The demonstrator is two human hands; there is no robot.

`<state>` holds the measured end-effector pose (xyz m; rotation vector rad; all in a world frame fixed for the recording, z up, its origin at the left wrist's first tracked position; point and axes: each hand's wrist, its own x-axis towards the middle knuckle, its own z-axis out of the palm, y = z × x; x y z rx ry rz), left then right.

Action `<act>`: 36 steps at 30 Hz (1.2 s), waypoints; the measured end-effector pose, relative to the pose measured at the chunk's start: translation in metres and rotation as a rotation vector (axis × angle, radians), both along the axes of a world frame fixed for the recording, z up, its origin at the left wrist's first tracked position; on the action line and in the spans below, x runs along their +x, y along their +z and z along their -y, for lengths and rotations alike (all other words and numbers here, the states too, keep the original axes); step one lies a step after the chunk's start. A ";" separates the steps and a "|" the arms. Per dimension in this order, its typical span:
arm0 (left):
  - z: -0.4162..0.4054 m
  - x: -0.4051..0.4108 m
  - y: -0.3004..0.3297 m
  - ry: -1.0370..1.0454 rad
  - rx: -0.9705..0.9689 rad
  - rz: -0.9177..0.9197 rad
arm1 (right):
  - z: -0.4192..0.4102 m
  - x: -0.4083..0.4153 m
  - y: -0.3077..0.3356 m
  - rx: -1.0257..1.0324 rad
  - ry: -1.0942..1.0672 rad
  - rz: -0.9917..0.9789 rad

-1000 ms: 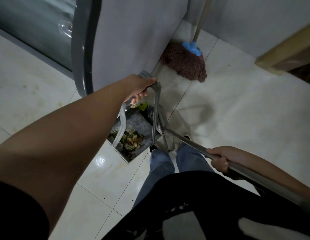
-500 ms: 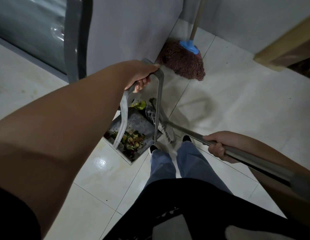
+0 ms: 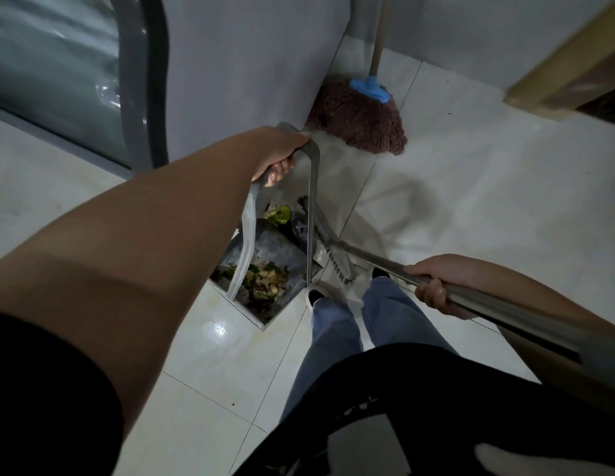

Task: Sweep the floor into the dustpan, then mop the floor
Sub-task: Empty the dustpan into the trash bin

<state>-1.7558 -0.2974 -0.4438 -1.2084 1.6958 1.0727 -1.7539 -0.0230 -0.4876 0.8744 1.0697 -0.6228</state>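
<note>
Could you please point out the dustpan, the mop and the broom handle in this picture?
dustpan (image 3: 282, 247): head view, on the bare grey pan floor above the scraps.
mop (image 3: 364, 121): head view, on the reddish-brown string head.
broom handle (image 3: 378, 261): head view, on the metal shaft just ahead of the right hand.

Person seen from above, dressed in dark top and jeans.

A black short-sleeved top (image 3: 419, 407) is being worn, with a white printed pattern showing on its front and both forearms left bare below the sleeves. Blue jeans (image 3: 337, 334) are being worn on the legs. Dark shoes (image 3: 314, 297) with pale soles are being worn on the feet. The left hand (image 3: 278, 149) and right hand (image 3: 433, 286) are being left ungloved.
</note>
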 end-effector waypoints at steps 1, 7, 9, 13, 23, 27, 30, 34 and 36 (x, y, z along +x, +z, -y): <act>-0.004 -0.002 -0.007 0.001 0.004 -0.001 | 0.001 0.001 0.001 0.015 0.001 0.010; -0.008 -0.028 -0.028 -0.043 -0.035 -0.050 | 0.004 0.010 0.001 0.023 -0.010 0.018; -0.008 -0.041 -0.037 -0.069 -0.038 -0.038 | 0.001 0.011 -0.005 0.015 -0.047 0.020; -0.015 -0.058 -0.050 -0.079 0.013 0.002 | -0.003 0.011 -0.015 0.021 -0.075 0.022; -0.006 -0.042 -0.039 0.133 0.255 -0.132 | -0.011 0.012 -0.017 0.001 -0.087 0.027; 0.005 -0.022 -0.030 0.174 0.321 -0.199 | -0.009 0.015 -0.013 0.000 -0.036 -0.024; 0.012 -0.012 -0.028 0.139 0.237 -0.168 | -0.008 0.017 -0.015 -0.007 -0.010 -0.061; 0.011 -0.001 -0.036 0.029 -0.043 -0.157 | -0.008 0.018 -0.019 -0.007 -0.018 -0.053; 0.008 0.005 -0.041 0.134 -0.068 -0.268 | -0.008 0.018 -0.021 -0.002 -0.048 -0.024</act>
